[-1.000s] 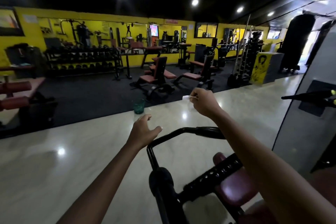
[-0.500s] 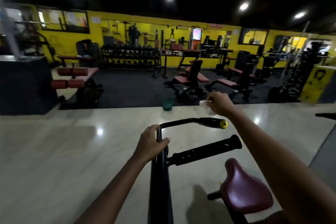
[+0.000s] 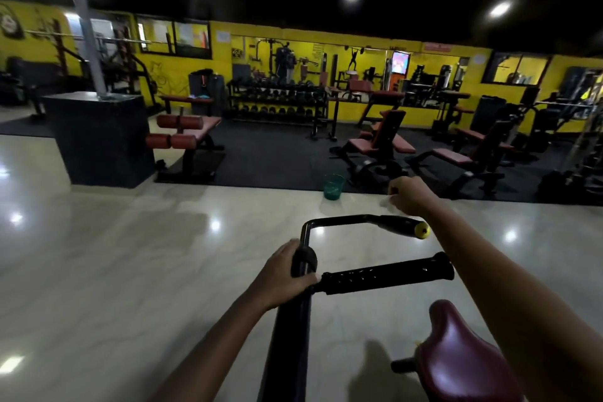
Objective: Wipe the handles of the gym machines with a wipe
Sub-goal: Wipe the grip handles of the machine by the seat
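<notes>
A black gym machine stands right in front of me, its thick upright bar (image 3: 288, 330) rising from the bottom edge. My left hand (image 3: 283, 274) grips the top of that bar, fingers curled round it. Two handles branch off to the right: a far one with a yellow end cap (image 3: 396, 222) and a nearer textured black grip (image 3: 388, 276). My right hand (image 3: 408, 194) hovers just above and behind the far handle, pinching a small white wipe (image 3: 386, 202) that shows faintly below the fingers.
A maroon seat (image 3: 463, 356) sits at the lower right under my right forearm. A green bucket (image 3: 333, 186) stands on the pale glossy floor (image 3: 130, 271) at the edge of the black mat. Benches, a dumbbell rack (image 3: 277, 104) and a dark box (image 3: 98, 137) lie beyond.
My left hand has gone from open in the air to gripping the upright bar. My view has swung left; my right hand with the wipe stays above the far handle.
</notes>
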